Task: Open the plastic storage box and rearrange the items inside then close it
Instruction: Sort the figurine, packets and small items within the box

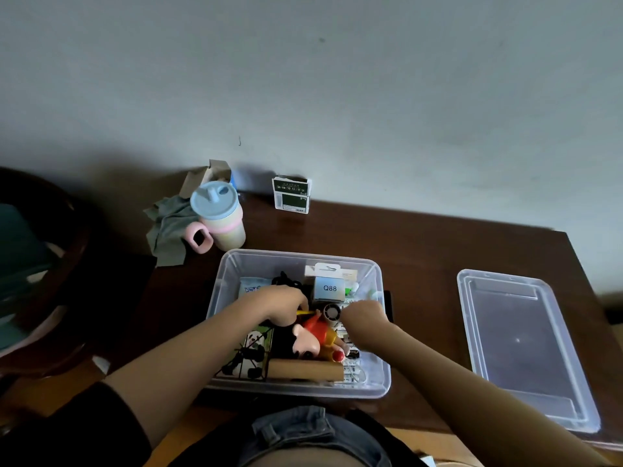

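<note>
The clear plastic storage box (219, 291) stands open on the brown table, its lid (519, 345) lying flat to the right. Inside are a white Q88 box (329, 288), a red and yellow toy figure (315, 335), a cardboard tube (305, 369), a panda card (254, 343) and a blue-white packet (252, 287). My left hand (281, 306) reaches into the box's middle with fingers curled over a thin yellow item (305, 312). My right hand (362, 315) is curled knuckles-up over the box's right side; its fingertips and anything under them are hidden.
A pastel cup with a blue lid and pink handle (219, 220) stands behind the box beside a grey cloth (168, 230). A small green and white carton (291, 195) stands against the wall. A dark chair (40, 264) is at the left.
</note>
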`<state>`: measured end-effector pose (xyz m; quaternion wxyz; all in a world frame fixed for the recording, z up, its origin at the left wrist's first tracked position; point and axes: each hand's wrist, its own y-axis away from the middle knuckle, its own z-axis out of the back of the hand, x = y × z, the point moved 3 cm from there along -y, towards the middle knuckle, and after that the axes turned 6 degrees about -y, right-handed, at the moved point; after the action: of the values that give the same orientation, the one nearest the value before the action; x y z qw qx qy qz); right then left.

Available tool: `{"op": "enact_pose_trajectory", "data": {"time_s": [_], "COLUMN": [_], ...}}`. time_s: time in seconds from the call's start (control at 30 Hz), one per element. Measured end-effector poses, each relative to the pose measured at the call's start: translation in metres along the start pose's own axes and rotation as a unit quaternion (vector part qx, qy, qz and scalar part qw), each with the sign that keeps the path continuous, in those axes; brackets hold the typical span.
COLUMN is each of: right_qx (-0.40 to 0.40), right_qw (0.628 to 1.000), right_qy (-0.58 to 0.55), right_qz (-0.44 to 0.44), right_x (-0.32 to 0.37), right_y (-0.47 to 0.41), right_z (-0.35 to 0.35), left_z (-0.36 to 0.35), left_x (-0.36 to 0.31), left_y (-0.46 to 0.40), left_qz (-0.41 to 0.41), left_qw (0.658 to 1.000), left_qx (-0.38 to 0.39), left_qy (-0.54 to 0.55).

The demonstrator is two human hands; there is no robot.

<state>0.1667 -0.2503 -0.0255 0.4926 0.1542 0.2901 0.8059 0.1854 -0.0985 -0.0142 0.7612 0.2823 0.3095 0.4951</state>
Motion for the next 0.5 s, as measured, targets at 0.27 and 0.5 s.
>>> {"op": "enact_pose_trajectory", "data": {"time_s": [0.27, 0.5], "right_qx": [0.010, -0.007], "right_qw": [0.998, 0.996], "right_qy": [-0.049, -0.068], "right_qz": [-0.040, -0.051], "right_x": [0.005, 0.005], "right_y": [-0.015, -0.018], "right_z": [-0.023, -0.030], "left_z": [-0.023, -0.030], "left_x": [0.025, 0.031], "left_y": [0.000, -0.002], "left_qz": [0.015, 0.009], "left_qw": [0.996, 0.990], "left_qx": [-0.058, -0.095], "left_qy": [0.067, 0.104]}}
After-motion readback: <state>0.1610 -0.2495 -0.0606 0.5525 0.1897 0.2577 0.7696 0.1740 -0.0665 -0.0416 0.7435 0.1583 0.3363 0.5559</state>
